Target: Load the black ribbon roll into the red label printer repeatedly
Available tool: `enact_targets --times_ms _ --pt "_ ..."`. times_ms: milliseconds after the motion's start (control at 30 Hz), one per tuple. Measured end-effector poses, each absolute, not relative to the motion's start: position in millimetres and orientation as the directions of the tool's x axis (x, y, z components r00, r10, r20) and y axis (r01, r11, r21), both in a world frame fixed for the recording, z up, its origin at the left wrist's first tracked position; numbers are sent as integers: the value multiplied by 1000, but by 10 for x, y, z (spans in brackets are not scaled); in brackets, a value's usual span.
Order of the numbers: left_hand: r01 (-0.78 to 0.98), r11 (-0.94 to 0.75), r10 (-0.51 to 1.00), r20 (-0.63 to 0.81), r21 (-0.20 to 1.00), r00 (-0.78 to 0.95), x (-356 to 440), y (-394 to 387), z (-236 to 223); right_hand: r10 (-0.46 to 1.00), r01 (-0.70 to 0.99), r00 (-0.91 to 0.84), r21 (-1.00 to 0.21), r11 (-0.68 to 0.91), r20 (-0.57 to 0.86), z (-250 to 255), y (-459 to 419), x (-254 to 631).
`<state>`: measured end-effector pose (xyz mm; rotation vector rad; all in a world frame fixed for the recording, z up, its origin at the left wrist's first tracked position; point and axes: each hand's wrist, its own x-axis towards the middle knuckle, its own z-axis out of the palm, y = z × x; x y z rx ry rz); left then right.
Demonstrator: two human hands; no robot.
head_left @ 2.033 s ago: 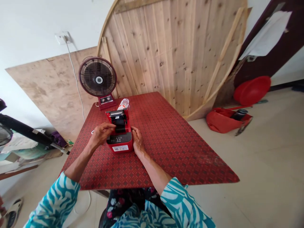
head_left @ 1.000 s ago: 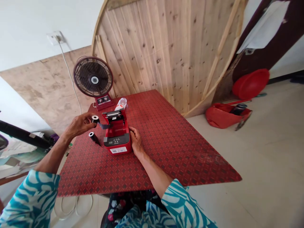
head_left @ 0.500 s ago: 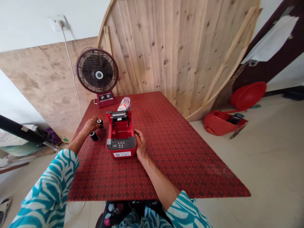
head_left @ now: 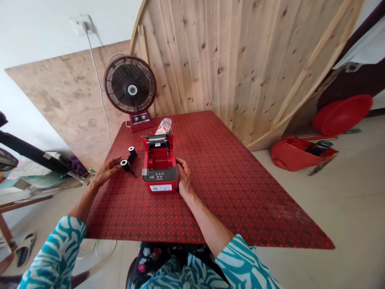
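Observation:
A red and black label printer (head_left: 161,180) stands on the table with its lid raised, its red inner bay exposed. My right hand (head_left: 184,176) grips the printer's right side, fingers against the wall. Left of the printer, two small black rolls with white ends stand on the table: a nearer roll (head_left: 124,165) and a farther roll (head_left: 132,153). A black strip trails from the nearer one towards the printer. My left hand (head_left: 107,171) is open, its fingers stretched close beside the nearer roll; whether they touch it I cannot tell.
Behind the printer lies a clear plastic bottle (head_left: 164,126). A fan (head_left: 131,90) stands at the table's back left corner. The patterned red table (head_left: 228,180) backs onto a wooden panel (head_left: 216,52). On the floor to the right are a red bag (head_left: 287,155) and a red round thing (head_left: 343,114).
My left hand has drawn back from the farther roll to beside the nearer one, its fingers loosened. My right hand stays on the printer. The whole view has shifted slightly.

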<state>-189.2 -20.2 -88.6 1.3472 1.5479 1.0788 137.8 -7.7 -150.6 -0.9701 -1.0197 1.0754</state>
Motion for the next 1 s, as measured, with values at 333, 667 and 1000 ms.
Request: enact_targets --times_ms 333,667,1000 --pt "424 18 974 79 906 -211 -1583 -409 -963 967 -236 159 -943 234 200 -1537 -51 1361" --pt "299 -107 962 175 948 -211 -1265 -724 -249 963 -226 173 -943 244 208 -1520 -43 1341" --pt "231 -204 978 208 951 6 -562 -499 65 963 -207 168 -948 243 210 -1464 -64 1346"
